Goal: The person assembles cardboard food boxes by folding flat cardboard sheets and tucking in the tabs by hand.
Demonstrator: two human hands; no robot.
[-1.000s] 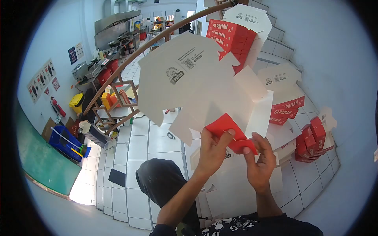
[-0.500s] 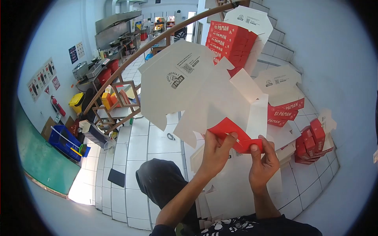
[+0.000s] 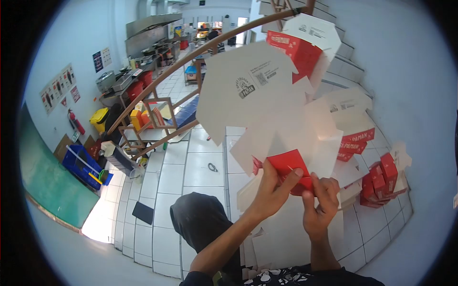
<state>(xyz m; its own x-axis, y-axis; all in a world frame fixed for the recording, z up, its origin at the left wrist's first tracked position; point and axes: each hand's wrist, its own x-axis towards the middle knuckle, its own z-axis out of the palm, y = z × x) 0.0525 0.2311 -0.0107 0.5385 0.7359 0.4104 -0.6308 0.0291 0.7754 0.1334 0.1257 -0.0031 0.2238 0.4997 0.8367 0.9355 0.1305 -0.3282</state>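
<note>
A partly folded cardboard food box (image 3: pixel 224 107), white inside and red outside, spreads out in front of me with its printed lid panel up at the left. My left hand (image 3: pixel 273 190) grips the red end flaps (image 3: pixel 287 164) at the near side, thumb on top and fingers behind. My right hand (image 3: pixel 320 205) pinches the right edge of those flaps between thumb and fingers. The two red flaps overlap with a narrow slit between them. Beneath my hands lie flat white cardboard sheets (image 3: pixel 298 238).
Stacked red boxes (image 3: pixel 305 57) stand on the stairs at the back. More red boxes (image 3: pixel 353 143) and another red stack (image 3: pixel 379 178) sit on the tiles to the right. A wooden handrail (image 3: pixel 191 57) curves at the left. A dark tablet-like slab (image 3: pixel 142 213) lies on a step.
The red flaps have come together and overlap more, with the right flap drawn in under my left thumb. The box and both hands appear slightly further right as the view shifted.
</note>
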